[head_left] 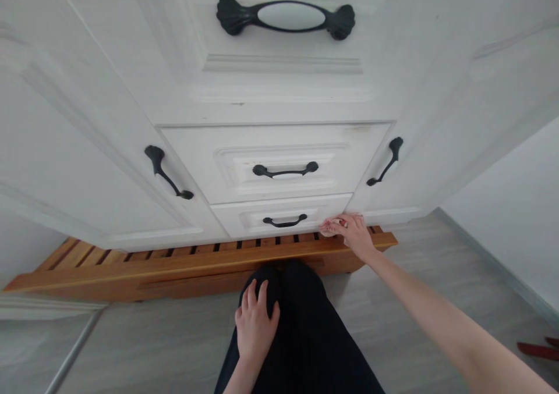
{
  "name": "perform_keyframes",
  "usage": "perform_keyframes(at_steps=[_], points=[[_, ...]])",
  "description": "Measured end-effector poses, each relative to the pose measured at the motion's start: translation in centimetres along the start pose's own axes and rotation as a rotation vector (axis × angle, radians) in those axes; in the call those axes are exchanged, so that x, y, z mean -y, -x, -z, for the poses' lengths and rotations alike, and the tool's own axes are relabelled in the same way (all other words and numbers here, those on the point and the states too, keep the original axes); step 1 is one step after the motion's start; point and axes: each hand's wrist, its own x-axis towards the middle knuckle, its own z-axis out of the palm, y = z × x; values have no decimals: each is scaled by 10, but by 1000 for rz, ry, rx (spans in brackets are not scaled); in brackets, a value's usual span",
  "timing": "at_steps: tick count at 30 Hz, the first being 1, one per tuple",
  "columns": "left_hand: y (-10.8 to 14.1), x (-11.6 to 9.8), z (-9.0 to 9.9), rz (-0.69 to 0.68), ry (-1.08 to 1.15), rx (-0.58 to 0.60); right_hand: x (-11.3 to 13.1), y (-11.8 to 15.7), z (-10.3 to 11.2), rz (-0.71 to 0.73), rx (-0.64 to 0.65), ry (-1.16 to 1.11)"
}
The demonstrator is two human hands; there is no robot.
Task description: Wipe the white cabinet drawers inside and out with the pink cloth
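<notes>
Our right hand (356,234) grips a cloth (329,227) at the bottom drawer's (253,220) right corner; our left hand (257,324) lies unclenched on a knee (266,274). Light, even pressure, fingertips behind the cloth, suits the edge.

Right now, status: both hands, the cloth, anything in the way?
Right hand: grip closed on pale cloth, at bottom drawer, lower right. Left hand: open on dark-clothed knee. Possibly in the way: wooden bench jutting out below.
</notes>
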Motion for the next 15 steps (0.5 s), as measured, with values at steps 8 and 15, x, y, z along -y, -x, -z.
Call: perform_keyframes(at_steps=[8, 15], points=[[2, -2, -1, -11, -9, -8, 14, -48, 39, -359, -241, -186], [5, 2, -1, 9, 62, -5, 51, 52, 40, -738, -263, -295]])
